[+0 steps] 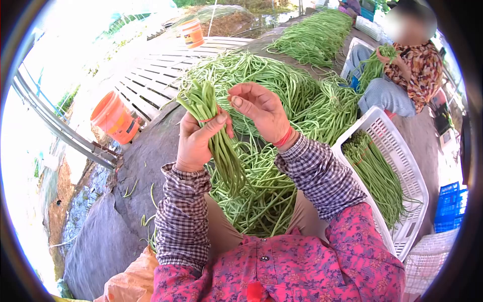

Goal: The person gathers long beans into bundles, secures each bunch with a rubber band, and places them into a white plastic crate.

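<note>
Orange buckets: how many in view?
2: a near bucket on the left side, and a far bucket farther back, toward the upper left. More could be hidden.

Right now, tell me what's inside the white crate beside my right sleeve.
Long green beans lie lengthwise in the white crate, their thick layer leaving part of the near end bare. The crate floor directly beneath them is covered, so anything there cannot be seen.
</note>
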The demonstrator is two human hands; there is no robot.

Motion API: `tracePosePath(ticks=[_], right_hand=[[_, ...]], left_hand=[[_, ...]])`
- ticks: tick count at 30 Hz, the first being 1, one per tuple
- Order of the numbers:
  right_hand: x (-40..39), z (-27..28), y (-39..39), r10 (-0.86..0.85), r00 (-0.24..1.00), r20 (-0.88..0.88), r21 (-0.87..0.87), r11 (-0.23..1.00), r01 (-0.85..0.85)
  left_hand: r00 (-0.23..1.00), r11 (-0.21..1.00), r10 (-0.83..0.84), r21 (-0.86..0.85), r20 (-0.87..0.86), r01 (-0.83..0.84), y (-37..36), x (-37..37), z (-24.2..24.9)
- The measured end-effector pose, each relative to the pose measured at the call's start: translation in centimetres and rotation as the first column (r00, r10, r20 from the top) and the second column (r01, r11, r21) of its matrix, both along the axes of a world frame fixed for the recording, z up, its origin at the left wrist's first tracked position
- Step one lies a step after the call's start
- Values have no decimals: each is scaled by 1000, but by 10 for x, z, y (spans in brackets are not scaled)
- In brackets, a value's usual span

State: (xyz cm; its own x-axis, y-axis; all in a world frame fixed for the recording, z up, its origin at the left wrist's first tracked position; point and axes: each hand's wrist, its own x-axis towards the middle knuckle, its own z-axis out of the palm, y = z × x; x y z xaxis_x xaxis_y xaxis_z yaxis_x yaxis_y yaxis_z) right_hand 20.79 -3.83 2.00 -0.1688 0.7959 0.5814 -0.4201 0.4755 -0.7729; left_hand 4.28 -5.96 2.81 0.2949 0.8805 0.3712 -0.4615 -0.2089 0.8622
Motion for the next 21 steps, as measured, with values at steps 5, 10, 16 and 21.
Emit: tracePosePath(ticks=[5, 10, 16, 21], right_hand=[[4, 13, -6, -84, 996, -39, 199, 976, 90], [3, -9, 1, 134, 957, 258, -1, 990, -139], [-15, -15, -8, 279, 871, 404, -40, 957, -288], [-4, -4, 4, 225, 974, -33, -220, 949, -227]], left_hand=[[995, 998, 26, 51, -92, -21, 0, 9, 1], [1000, 998, 5, -63, 6, -4, 2, 1, -3], [985, 953, 125, 289, -115, -88, -1, 7, 7], [975, 983, 92, 172, -204, -57, 17, -6, -14]])
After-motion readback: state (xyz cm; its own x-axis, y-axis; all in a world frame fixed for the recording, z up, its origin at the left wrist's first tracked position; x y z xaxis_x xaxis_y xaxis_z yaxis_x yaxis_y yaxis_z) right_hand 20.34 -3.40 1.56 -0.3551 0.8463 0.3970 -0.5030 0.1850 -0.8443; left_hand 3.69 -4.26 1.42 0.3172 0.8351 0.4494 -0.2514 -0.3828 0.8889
